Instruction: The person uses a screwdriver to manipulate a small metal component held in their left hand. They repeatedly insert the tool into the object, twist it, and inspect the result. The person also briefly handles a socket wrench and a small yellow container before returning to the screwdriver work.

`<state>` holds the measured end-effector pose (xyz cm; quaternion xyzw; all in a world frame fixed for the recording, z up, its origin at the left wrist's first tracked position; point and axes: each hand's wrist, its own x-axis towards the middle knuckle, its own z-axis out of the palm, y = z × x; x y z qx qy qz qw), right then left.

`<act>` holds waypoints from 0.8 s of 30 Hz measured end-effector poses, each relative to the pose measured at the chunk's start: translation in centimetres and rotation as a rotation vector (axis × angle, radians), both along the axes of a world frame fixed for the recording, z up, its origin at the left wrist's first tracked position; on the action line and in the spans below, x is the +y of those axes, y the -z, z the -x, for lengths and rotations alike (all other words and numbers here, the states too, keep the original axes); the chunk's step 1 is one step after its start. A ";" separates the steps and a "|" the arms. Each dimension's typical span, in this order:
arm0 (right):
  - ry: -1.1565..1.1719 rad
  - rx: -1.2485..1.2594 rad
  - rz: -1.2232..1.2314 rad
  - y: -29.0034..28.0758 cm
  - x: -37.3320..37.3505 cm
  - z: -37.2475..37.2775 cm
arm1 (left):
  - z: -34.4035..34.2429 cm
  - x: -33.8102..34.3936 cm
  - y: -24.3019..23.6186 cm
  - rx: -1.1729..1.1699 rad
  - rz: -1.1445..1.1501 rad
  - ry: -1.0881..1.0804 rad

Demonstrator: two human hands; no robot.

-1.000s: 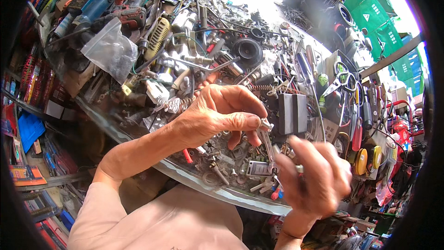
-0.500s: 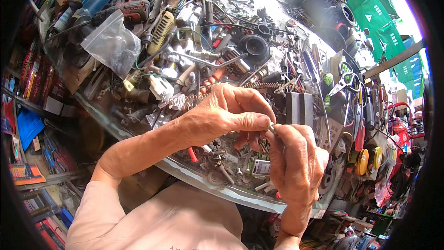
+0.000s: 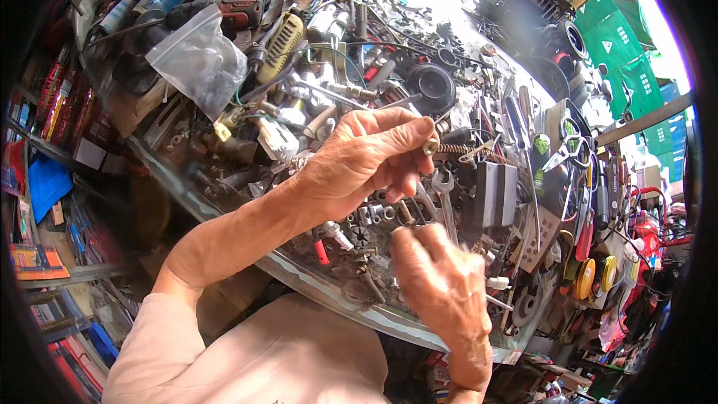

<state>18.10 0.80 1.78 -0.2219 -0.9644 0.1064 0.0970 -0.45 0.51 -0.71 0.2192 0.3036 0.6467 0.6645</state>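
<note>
Between thumb and fingers, my left hand [image 3: 378, 148] pinches a small brass-coloured ring-like fitting [image 3: 431, 147], raised above the cluttered glass-topped table. Just beyond it lies a long coil spring [image 3: 479, 152]. Lower down, my right hand [image 3: 441, 280] is apart from the left, its fingers curled down over small metal parts. Motion smears this hand and its fingertips are hidden, so whether it holds anything does not show. Between the hands lie an open-ended wrench [image 3: 444, 191] and a bolt [image 3: 406, 212]. A spark plug [image 3: 339, 236] sits left of my right hand.
Loose parts cover the table. A plastic bag [image 3: 200, 60] and a red-grey power drill [image 3: 232, 9] lie at the far left. A round black horn-like disc [image 3: 431, 87] sits beyond my left hand. Scissors [image 3: 566, 151] and two black blocks [image 3: 496, 194] are at right.
My hands have parted: they met over a small piece before. The left has risen away with the fitting, and the right has moved down and left toward the tabletop parts.
</note>
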 end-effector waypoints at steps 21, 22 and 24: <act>0.386 0.403 0.199 -2.3 0.4 -0.1 | -0.2 -0.5 -0.1 -0.013 0.004 0.097; 0.342 0.495 0.018 -2.1 1.0 -0.3 | -0.2 -0.5 -0.1 -0.015 -0.009 0.113; 0.399 0.562 -0.004 -2.7 0.8 -0.4 | -0.3 -0.7 -0.4 -0.014 -0.010 0.151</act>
